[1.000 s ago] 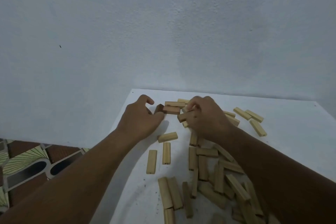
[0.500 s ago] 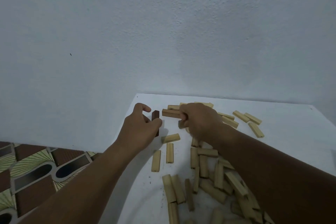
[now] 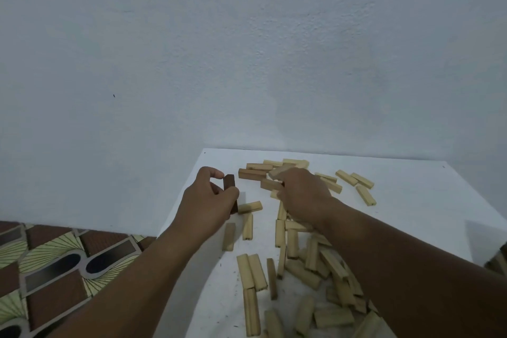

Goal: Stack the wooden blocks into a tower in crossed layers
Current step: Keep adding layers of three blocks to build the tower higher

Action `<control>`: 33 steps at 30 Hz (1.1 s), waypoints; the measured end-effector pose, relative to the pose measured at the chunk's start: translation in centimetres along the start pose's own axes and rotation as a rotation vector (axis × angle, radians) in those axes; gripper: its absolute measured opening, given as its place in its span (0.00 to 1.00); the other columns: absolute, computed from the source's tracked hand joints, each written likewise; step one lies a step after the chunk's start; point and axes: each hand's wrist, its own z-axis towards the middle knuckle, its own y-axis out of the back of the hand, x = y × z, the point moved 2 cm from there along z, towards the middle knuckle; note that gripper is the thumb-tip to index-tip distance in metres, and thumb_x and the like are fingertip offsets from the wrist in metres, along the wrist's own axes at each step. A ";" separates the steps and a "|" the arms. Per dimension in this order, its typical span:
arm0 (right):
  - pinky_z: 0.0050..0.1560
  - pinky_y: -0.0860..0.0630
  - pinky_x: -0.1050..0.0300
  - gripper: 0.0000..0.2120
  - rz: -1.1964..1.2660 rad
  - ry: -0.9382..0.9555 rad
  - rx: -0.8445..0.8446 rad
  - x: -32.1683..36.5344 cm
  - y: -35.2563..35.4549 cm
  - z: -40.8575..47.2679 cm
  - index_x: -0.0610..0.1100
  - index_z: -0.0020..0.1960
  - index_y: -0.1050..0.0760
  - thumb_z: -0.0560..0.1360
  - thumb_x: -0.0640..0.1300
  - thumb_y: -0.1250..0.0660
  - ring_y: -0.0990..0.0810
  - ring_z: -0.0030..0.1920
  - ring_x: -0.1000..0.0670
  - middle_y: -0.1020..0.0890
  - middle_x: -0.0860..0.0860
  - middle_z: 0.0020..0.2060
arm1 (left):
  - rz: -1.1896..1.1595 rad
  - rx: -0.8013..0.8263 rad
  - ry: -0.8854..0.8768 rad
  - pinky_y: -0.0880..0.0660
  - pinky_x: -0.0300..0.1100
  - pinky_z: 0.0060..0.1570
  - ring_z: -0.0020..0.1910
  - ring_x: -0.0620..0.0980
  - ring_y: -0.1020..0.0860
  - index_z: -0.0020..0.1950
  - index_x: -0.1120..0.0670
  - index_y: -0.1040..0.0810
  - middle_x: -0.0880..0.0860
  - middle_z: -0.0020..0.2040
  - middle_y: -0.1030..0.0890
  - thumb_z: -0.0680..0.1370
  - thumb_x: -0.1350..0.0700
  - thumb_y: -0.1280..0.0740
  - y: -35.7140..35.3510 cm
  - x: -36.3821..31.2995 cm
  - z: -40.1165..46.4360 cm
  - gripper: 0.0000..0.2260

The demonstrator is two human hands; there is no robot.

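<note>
Several pale wooden blocks [image 3: 301, 269] lie scattered over the white table [image 3: 411, 214], most of them heaped at the near right. My left hand [image 3: 211, 197] pinches a dark brown block [image 3: 229, 182] between thumb and fingers, holding it on end near the table's left edge. My right hand [image 3: 303, 195] grips a pale block [image 3: 270, 184] that points left, just right of the dark one. A few more pale blocks [image 3: 253, 174] lie side by side behind my right hand. No tower stands.
A pale blue wall [image 3: 247, 63] rises right behind the table. To the left, below the table edge, is a patterned floor [image 3: 55, 269] in brown, cream and black. Three loose blocks [image 3: 356, 181] lie at the far right of the table.
My left hand has turned the dark block up on end and drawn it slightly left. My right hand has lifted a pale block from the back row and holds it lower.
</note>
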 end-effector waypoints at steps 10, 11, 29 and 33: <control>0.36 0.22 0.56 0.08 0.139 0.000 -0.239 -0.2 4.0 -5.1 0.52 0.43 0.22 0.78 0.50 0.38 0.22 0.36 0.56 0.20 0.57 0.36 | -0.012 0.043 -0.007 0.30 0.38 0.36 0.38 0.45 0.18 0.59 0.45 0.29 0.51 0.42 0.17 0.76 0.53 0.34 -1.5 -1.4 -2.3 0.12; 0.36 0.23 0.58 0.10 0.173 -0.015 -0.255 -0.4 4.6 -6.2 0.52 0.41 0.22 0.78 0.54 0.38 0.22 0.35 0.57 0.20 0.57 0.34 | -0.018 0.048 -0.012 0.30 0.38 0.35 0.38 0.44 0.18 0.58 0.44 0.29 0.50 0.42 0.17 0.76 0.52 0.34 -1.9 -1.7 -2.9 0.12; 0.41 0.22 0.58 0.17 0.204 -0.425 -0.272 -7.3 6.5 -32.7 0.55 0.42 0.23 0.74 0.67 0.39 0.21 0.34 0.57 0.19 0.56 0.29 | 0.118 0.208 -0.367 0.24 0.35 0.36 0.36 0.40 0.22 0.48 0.42 0.23 0.44 0.36 0.21 0.73 0.51 0.26 -14.0 -3.0 -20.7 0.09; 0.44 0.30 0.68 0.10 0.242 -0.368 -0.332 -7.4 7.1 -33.1 0.53 0.53 0.30 0.76 0.54 0.34 0.25 0.43 0.56 0.26 0.59 0.41 | 0.210 0.220 -0.446 0.30 0.27 0.37 0.41 0.36 0.24 0.48 0.43 0.23 0.41 0.38 0.21 0.73 0.51 0.28 -15.1 -2.6 -21.7 0.07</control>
